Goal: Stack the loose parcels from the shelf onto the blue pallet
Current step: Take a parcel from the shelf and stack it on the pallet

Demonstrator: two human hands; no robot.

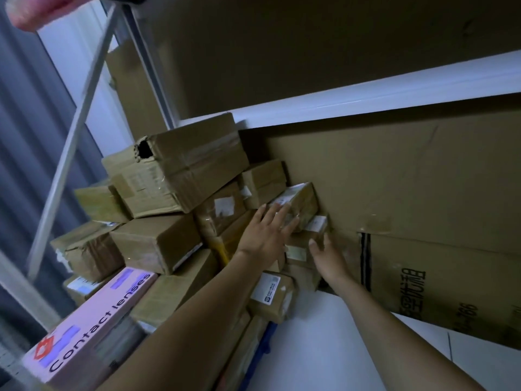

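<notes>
Several brown cardboard parcels are piled on a shelf. The biggest, a torn-cornered box point(180, 167), sits on top of the pile. My left hand point(266, 231) lies with straight fingers on a small taped parcel point(303, 203) at the pile's right end. Just below and to the right, my right hand point(328, 256) reaches toward a small white-labelled parcel point(315, 225), fingers relaxed and holding nothing. A bit of blue, possibly the pallet point(266, 344), shows at the bottom under the pile.
A large flattened carton point(423, 210) with printed text leans against the wall at right. A pink box marked "Contact lenses" point(93, 323) lies at lower left. A metal shelf upright point(70, 142) slants on the left. The white shelf board point(324, 342) shows between my arms.
</notes>
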